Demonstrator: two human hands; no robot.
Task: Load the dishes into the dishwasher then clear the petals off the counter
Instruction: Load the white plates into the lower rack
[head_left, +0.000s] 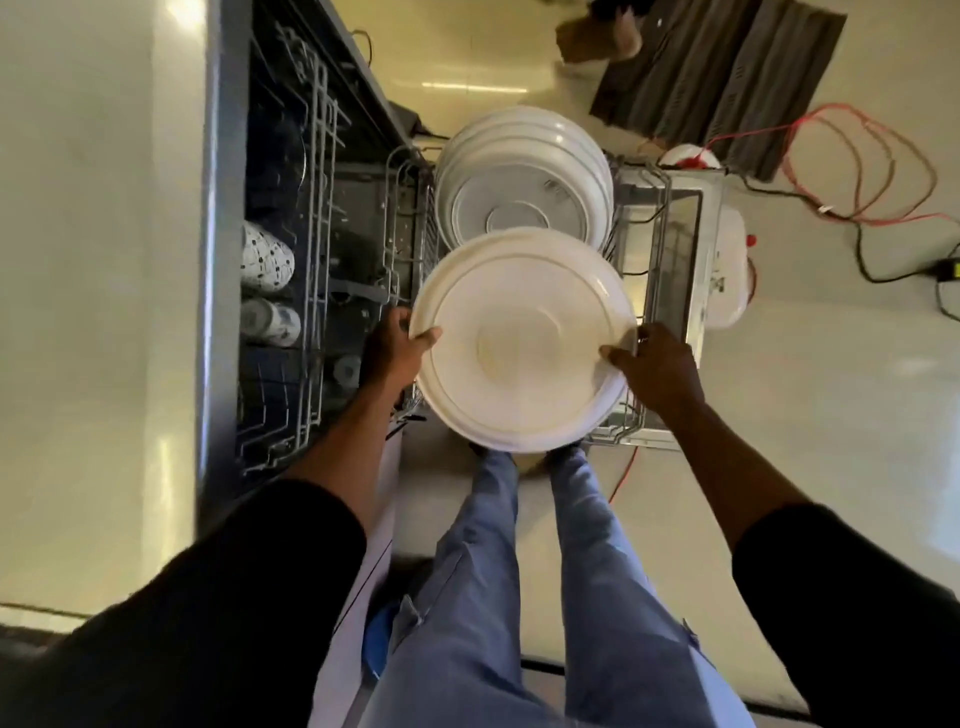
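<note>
Jeans (519, 597) nearest, standing at open dishwasher. Left hand (397, 348) and right hand (657, 366) grip opposite edges of white plate (524, 338), thumbs on its face, held above lower rack (660, 249). Beyond it, row of plates (524, 176) upright in rack. Mugs (265, 254) in upper rack, left. Red cable (857, 156) on floor, far right.

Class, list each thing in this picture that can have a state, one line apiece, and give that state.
Dishwasher: open.
Lower rack: pulled out, partly loaded.
Racked plates: standing on edge in the lower rack.
Held plate: off the rack, in both hands.
Left hand: grips the held plate's left rim.
Right hand: grips its right rim.
Patterned cups: loaded in the upper rack.
</note>
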